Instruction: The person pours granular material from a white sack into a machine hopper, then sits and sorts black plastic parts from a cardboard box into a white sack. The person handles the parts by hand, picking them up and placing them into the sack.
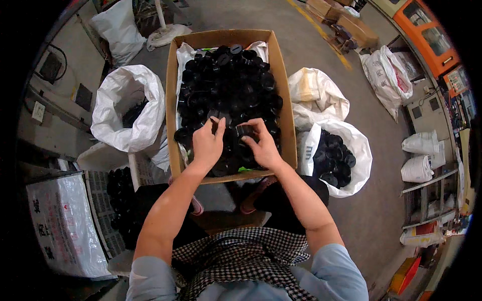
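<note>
A cardboard box (288,131) stands before me, lined with white plastic sheeting and heaped with black round plastic caps (222,84). Both of my hands reach into its near half. My right hand (263,145) grips a black plastic cap (244,131) between thumb and fingers. To its left, my left hand (208,145) has its thumb and forefinger drawn together over the heap. Something dark shows between those fingers, but it blends with the caps behind, so whether it is held is unclear.
An open white woven sack (99,113) with dark pieces inside stands left of the box. Right of it are another sack (359,150) full of black caps and a folded-over sack (320,101). A crate (99,210) with black parts sits at lower left. Orange machinery (429,34) lines the far right.
</note>
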A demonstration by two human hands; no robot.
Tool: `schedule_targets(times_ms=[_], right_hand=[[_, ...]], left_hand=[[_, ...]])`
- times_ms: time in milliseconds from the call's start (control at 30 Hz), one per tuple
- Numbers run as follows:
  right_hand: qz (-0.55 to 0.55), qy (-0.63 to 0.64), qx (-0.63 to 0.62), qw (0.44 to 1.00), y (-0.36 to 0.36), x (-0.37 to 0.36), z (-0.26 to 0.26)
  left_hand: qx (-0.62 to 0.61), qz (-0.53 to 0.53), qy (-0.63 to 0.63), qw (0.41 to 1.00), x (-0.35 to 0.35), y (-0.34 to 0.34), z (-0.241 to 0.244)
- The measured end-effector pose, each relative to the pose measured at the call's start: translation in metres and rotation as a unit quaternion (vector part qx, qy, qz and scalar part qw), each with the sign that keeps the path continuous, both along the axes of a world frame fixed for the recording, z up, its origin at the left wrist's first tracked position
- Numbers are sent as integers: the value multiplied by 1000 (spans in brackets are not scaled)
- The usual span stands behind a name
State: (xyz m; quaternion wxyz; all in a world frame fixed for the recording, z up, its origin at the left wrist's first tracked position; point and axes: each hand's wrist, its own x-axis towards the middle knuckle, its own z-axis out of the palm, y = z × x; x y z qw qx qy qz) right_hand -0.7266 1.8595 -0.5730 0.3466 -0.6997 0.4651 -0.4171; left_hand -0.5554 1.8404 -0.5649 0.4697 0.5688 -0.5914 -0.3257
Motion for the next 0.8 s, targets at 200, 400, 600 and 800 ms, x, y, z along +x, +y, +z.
schedule_targets(times_ms=[200, 400, 600, 800], right_hand=[[69, -385, 255, 884, -9, -9, 3], [20, -290, 271, 918, -8, -19, -13], [-386, 49, 73, 918, 37, -135, 44], [-318, 522, 48, 790, 61, -211, 36]], left_hand=[[298, -92, 498, 809, 16, -9, 6], [141, -41, 199, 969, -15, 9, 15], [84, 21, 211, 974, 19, 1, 35], [169, 14, 265, 949, 30, -12, 31]])
